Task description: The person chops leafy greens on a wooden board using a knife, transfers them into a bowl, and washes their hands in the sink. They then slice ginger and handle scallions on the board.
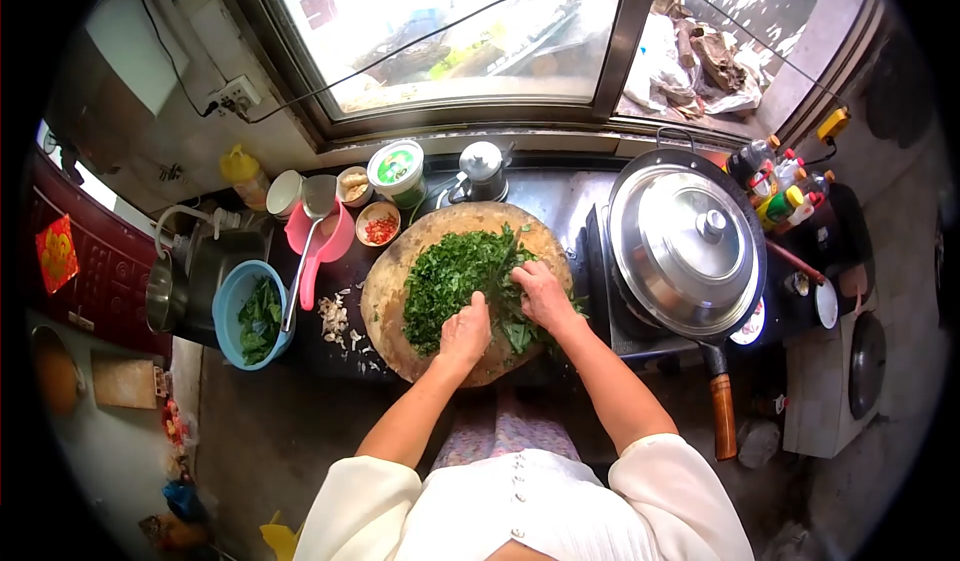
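Chopped leafy greens point(440, 276) are heaped on a round wooden chopping board point(390, 331). My left hand point(467, 333) is closed in a fist at the front edge of the heap, and what it grips is hidden. Curled fingers of my right hand point(543, 296) press into the greens on the right side, where larger leaves point(520, 336) lie beneath. A dark, narrow, blade-like shape point(512, 256) runs through the greens between my hands. I cannot make out its handle.
Left of the board are a blue basin point(222, 306) of leaves, a pink scoop point(340, 236) with a ladle, chopped pale bits point(335, 316) and a bowl of red pieces point(381, 228). A lidded wok point(685, 246) sits on the right, its handle point(722, 416) pointing forward. Bottles point(780, 201) stand behind.
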The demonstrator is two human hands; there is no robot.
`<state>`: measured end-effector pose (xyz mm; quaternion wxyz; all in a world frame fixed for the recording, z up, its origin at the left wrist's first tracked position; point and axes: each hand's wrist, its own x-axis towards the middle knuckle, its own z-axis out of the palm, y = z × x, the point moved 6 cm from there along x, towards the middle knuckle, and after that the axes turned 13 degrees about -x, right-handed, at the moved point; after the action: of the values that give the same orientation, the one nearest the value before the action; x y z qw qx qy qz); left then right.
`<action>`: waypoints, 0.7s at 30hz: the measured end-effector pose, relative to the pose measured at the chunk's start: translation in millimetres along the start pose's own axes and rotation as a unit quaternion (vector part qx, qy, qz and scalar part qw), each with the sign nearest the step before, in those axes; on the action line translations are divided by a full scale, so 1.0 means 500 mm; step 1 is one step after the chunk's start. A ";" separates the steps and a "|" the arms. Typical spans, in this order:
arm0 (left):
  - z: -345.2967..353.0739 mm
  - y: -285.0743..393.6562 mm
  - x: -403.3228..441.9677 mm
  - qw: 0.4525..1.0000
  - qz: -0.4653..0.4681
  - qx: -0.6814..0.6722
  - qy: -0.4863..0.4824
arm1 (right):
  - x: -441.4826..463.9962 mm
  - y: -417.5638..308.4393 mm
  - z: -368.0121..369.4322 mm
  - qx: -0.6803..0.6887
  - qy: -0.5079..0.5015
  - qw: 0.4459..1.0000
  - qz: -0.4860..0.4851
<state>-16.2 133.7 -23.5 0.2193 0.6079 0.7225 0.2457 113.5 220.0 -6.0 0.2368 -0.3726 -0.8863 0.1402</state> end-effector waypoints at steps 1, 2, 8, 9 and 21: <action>-0.013 0.006 -0.010 1.000 0.012 -0.007 0.011 | -0.001 -0.001 0.001 -0.003 0.001 1.000 0.002; -0.024 0.015 -0.018 1.000 0.015 0.000 0.015 | 0.001 0.000 0.000 -0.006 0.005 1.000 0.006; -0.066 0.065 -0.073 0.998 -0.011 0.025 -0.064 | -0.001 0.010 0.002 -0.007 -0.001 1.000 0.013; -0.069 0.067 -0.062 0.996 -0.026 0.031 -0.083 | 0.001 0.010 0.000 -0.006 -0.002 1.000 0.010; -0.032 0.044 -0.049 1.000 0.010 0.024 -0.006 | -0.015 0.012 0.001 -0.002 0.033 0.999 0.030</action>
<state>-4.9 111.1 3.0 0.2071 0.6215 0.7207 0.2268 121.4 218.3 -11.3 0.2611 -0.4040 -0.8666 0.1329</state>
